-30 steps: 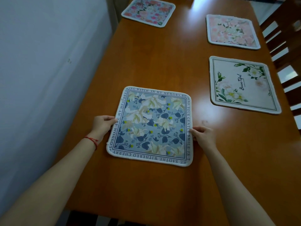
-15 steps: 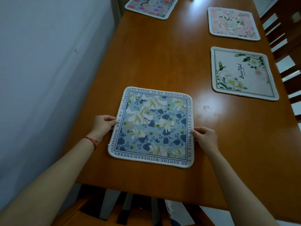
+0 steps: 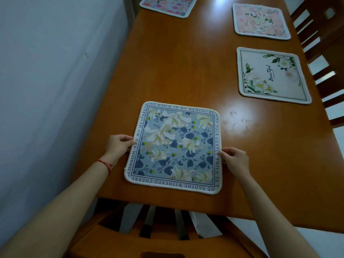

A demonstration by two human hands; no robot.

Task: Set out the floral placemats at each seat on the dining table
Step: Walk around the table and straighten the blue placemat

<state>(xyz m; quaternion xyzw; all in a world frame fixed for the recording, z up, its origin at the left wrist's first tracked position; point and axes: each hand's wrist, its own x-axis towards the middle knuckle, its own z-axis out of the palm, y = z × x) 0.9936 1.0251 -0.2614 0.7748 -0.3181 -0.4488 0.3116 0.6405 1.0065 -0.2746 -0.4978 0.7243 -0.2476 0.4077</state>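
A blue floral placemat (image 3: pixel 175 146) with lettering round its border lies flat on the wooden dining table (image 3: pixel 186 75), close to the near edge. My left hand (image 3: pixel 119 145) pinches its left edge. My right hand (image 3: pixel 235 160) pinches its right edge. A cream placemat (image 3: pixel 270 75) with green leaves lies at the right side. Farther back on the right rests a pink floral placemat (image 3: pixel 260 21). Another pink floral placemat (image 3: pixel 167 5) sits at the far left, partly cut off by the frame.
A white wall (image 3: pixel 55 81) runs along the table's left side. A wooden chair (image 3: pixel 149 237) stands tucked under the near edge below the blue mat. More wooden chairs (image 3: pixel 323 53) line the right side.
The blue placemat has slid toward the near table edge with both hands still on its sides. The view has tilted down, so the chair below the edge now shows.
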